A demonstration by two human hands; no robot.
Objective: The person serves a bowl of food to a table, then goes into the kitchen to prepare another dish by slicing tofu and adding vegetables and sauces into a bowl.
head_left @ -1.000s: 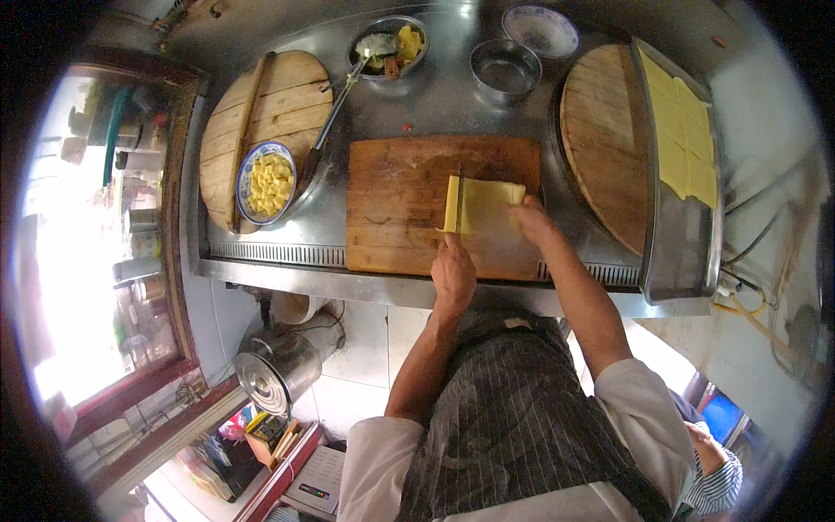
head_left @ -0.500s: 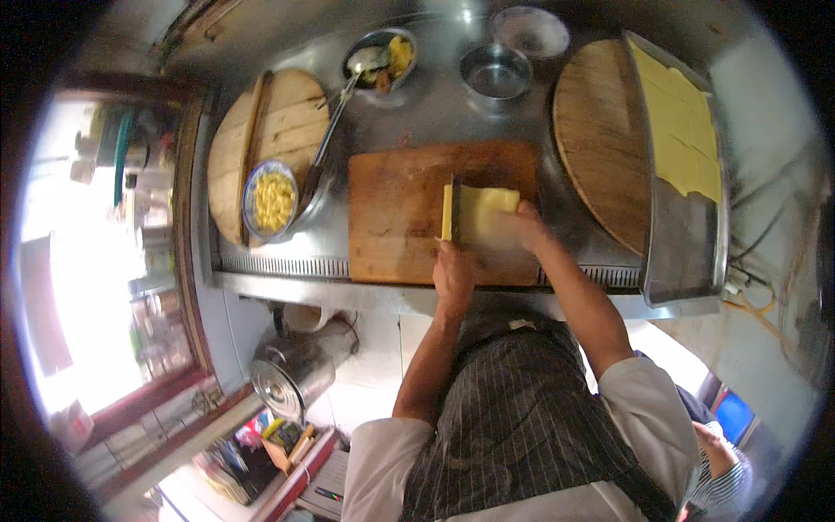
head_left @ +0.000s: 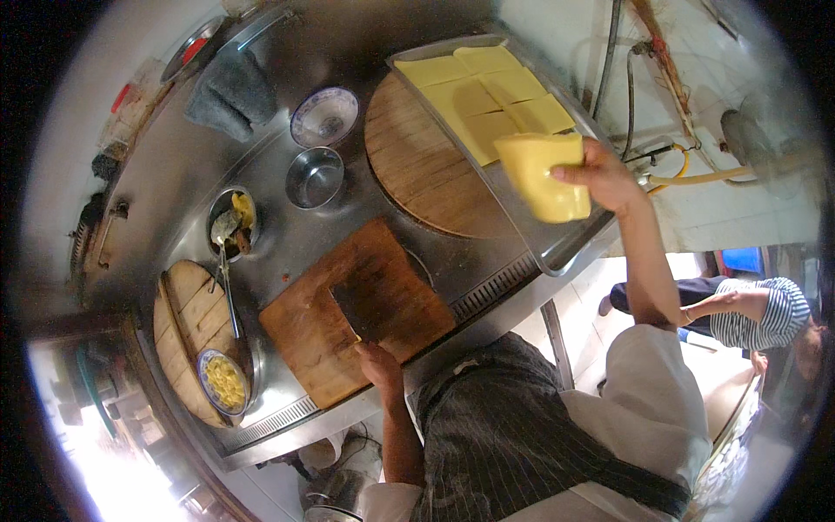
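Observation:
My left hand (head_left: 381, 365) is closed around the handle of a cleaver. The cleaver's broad dark blade (head_left: 370, 300) lies low over the wooden cutting board (head_left: 309, 339); whether it touches the wood is hard to tell. Up at the right, my right hand (head_left: 609, 180) pinches a limp yellow sheet (head_left: 537, 174), which looks like dough, between thumb and fingers. That sheet hangs curved over the near end of a metal tray (head_left: 557, 248). Flat yellow squares (head_left: 478, 96) in rows cover the tray's far part.
A round wooden lid (head_left: 426, 165) is beside the tray. Farther left are a steel bowl (head_left: 315, 178), a patterned bowl (head_left: 324, 117) and a pan with tongs (head_left: 228, 296). Yellow pieces fill a bowl (head_left: 223, 383) on another wooden lid (head_left: 178, 348). Another person in stripes (head_left: 765, 313) is at right.
My right hand has lifted the yellow sheet off the board and carried it right, over the tray. My left hand keeps the cleaver at the board. The view has turned toward the right.

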